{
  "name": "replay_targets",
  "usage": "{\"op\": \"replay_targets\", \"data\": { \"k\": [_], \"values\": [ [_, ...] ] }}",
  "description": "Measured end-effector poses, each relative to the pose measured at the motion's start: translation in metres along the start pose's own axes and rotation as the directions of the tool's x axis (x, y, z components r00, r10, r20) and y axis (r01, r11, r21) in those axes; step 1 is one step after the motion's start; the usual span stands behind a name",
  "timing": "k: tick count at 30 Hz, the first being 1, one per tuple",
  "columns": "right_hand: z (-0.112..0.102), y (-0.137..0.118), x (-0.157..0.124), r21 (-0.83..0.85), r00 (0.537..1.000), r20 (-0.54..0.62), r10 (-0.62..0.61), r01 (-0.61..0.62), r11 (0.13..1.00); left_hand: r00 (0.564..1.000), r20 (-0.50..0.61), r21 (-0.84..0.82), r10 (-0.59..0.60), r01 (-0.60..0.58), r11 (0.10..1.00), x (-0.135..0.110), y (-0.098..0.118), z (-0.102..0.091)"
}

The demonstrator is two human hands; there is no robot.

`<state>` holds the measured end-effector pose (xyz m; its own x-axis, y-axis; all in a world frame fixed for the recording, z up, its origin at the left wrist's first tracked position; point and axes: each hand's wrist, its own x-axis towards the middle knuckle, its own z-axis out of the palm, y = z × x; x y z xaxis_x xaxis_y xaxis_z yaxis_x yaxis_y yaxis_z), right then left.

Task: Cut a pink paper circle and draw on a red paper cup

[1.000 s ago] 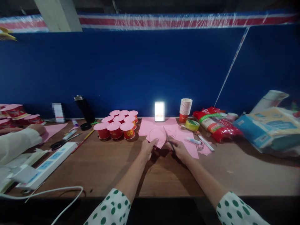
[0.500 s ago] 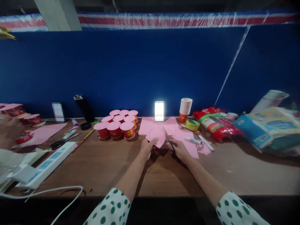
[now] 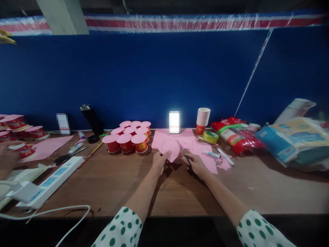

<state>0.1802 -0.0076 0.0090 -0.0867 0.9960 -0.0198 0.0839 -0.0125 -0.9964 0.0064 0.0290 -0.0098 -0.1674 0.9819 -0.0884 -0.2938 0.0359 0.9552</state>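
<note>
My left hand (image 3: 159, 162) pinches the lower edge of a pink paper piece (image 3: 171, 148) with a circle drawn on it, held just above the wooden table (image 3: 115, 181). My right hand (image 3: 195, 164) grips a pair of scissors (image 3: 185, 156) whose blades point up at the paper's right edge. More pink paper sheets and scraps (image 3: 197, 149) lie behind and to the right of my hands. A cluster of red cups topped with pink paper discs (image 3: 128, 137) stands just left of the paper.
A lit phone (image 3: 174, 122), a stack of paper cups (image 3: 203, 120), a tape roll (image 3: 210, 137), glue sticks (image 3: 212, 154) and red packets (image 3: 236, 135) sit at the back right. A power strip (image 3: 48, 180), black scissors (image 3: 65, 158) and another person's hand (image 3: 7, 159) are on the left.
My hands have shifted slightly left with the paper and scissors. The other person's hand on the left has pulled back and now sits by a red cup.
</note>
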Motion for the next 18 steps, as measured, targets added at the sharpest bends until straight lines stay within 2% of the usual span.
{"op": "replay_targets", "data": {
  "k": [5,9,14,18],
  "values": [
    [0.000,0.003,0.002,0.022,1.000,-0.003,0.015,-0.015,1.000,1.000,-0.014,-0.022,-0.014,0.014,1.000,0.001,-0.003,0.000],
    [-0.001,0.002,0.003,0.077,0.999,-0.031,0.009,-0.007,0.997,1.000,-0.017,-0.077,-0.018,0.016,0.997,0.001,0.005,0.003],
    [-0.006,-0.016,0.012,0.137,0.998,-0.059,-0.014,0.022,0.990,0.999,-0.012,-0.137,-0.032,0.030,0.990,0.011,0.021,0.009],
    [-0.001,-0.027,0.027,0.155,0.995,-0.074,-0.071,0.082,0.985,0.998,-0.007,-0.137,-0.070,0.069,0.988,0.017,0.018,0.016]
  ]
}}
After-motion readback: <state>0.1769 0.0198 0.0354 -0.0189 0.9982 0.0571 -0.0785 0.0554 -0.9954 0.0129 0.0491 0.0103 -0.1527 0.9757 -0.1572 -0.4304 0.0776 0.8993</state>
